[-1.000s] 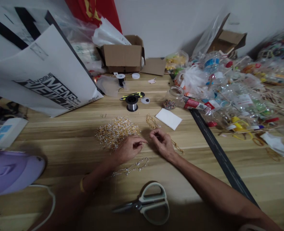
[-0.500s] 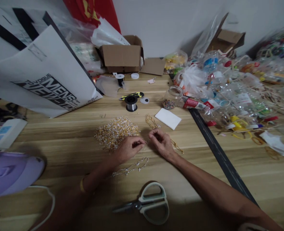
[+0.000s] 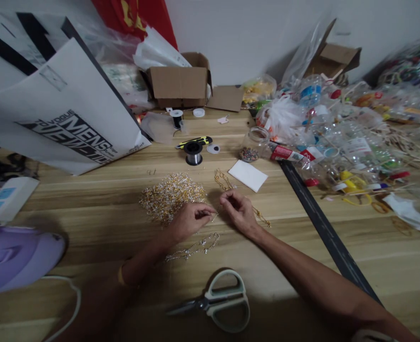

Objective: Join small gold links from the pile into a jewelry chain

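Observation:
My left hand (image 3: 195, 218) and my right hand (image 3: 236, 206) face each other just above the table, fingertips pinched close together. Between them shows a thin, pale gold strand (image 3: 215, 217), gripped by both; its exact kind is too small to make out. A heap of small gold and silver beads or chain pieces (image 3: 172, 194) lies directly behind my left hand. In front of that hand rests a silver chain (image 3: 195, 248). A gold chain (image 3: 222, 179) runs behind and beside my right hand, which partly hides it. Nearer to me lie scissors (image 3: 227, 300) with pale handles.
Beyond the heap stand a spool of silver wire (image 3: 194, 154) and a yellow-black cutter (image 3: 203, 141). A white pad (image 3: 248, 175) and a jar of beads (image 3: 254, 145) are at right, before piled plastic bottles (image 3: 356, 142). A purple iron-like appliance (image 3: 21, 259) stands left.
Both hands stay almost in place, still pinched together. The thin strand between the fingertips has shifted very slightly; the camera view has moved a little.

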Action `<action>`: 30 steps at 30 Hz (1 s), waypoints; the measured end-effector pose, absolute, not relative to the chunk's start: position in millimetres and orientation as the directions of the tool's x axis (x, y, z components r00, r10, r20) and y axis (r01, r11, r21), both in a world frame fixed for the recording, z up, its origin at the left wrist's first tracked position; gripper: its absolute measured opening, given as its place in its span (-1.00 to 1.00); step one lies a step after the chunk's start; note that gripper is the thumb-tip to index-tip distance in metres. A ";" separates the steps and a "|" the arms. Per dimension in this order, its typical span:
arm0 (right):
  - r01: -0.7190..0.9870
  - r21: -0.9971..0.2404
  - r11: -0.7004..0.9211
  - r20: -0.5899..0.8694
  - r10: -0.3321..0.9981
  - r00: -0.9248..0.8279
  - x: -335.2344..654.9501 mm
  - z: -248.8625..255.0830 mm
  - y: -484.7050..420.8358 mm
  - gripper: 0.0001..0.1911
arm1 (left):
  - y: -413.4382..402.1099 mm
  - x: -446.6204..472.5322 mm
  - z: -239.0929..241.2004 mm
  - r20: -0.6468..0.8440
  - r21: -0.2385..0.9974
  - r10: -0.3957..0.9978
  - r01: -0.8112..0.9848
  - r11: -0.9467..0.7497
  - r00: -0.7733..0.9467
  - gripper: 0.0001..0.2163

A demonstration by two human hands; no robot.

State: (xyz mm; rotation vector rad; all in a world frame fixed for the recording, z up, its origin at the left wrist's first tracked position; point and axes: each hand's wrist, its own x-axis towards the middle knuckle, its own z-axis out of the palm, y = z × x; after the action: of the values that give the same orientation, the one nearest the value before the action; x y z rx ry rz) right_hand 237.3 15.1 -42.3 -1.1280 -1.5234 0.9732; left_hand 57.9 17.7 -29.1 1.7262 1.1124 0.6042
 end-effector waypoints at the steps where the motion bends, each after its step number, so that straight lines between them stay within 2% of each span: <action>1: 0.186 -0.951 0.246 0.232 0.968 -0.096 237.1 -41.5 15.0 -0.84 | 17.8 57.9 -29.5 -0.094 0.908 0.883 0.403 -0.113 0.460 -0.80; 7: 0.147 -0.966 0.212 0.205 0.977 -0.064 238.2 -40.9 16.3 -0.82 | 16.3 59.0 -24.8 -0.093 0.909 0.860 0.395 -0.132 0.501 -0.80; 12: 0.097 -0.978 0.185 0.181 0.982 -0.048 240.2 -43.7 19.4 -0.81 | 16.0 60.7 -21.5 -0.010 0.864 0.867 0.442 -0.244 0.498 -0.86; 15: 0.066 -0.984 0.164 0.162 0.986 -0.037 240.4 -43.5 20.7 -0.78 | 17.2 61.3 -22.1 0.160 0.725 0.850 0.524 -0.447 0.502 -0.88; 18: 0.050 -0.989 0.142 0.141 0.990 -0.016 240.0 -43.0 21.7 -0.76 | 17.8 62.5 -21.8 0.270 0.489 0.770 0.606 -0.627 0.578 -0.88; 22: 0.030 -0.992 0.122 0.122 0.993 -0.005 239.9 -44.5 22.7 -0.76 | 18.4 64.7 -19.3 0.171 0.267 0.700 0.652 -0.710 0.693 -0.81; 25: 0.024 -0.993 0.114 0.114 0.993 -0.008 240.2 -45.7 22.9 -0.76 | 19.9 65.2 -18.6 0.102 0.204 0.675 0.649 -0.733 0.731 -0.79; 30: 0.038 -0.992 0.119 0.119 0.993 -0.014 240.3 -45.1 22.2 -0.75 | 21.9 63.9 -20.8 0.096 0.140 0.642 0.628 -0.765 0.761 -0.78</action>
State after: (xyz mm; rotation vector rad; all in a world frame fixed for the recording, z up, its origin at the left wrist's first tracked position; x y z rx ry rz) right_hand 240.3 22.2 -45.1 -1.1429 -1.2998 1.1102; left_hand 63.9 21.9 -20.8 2.8536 1.0323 0.2110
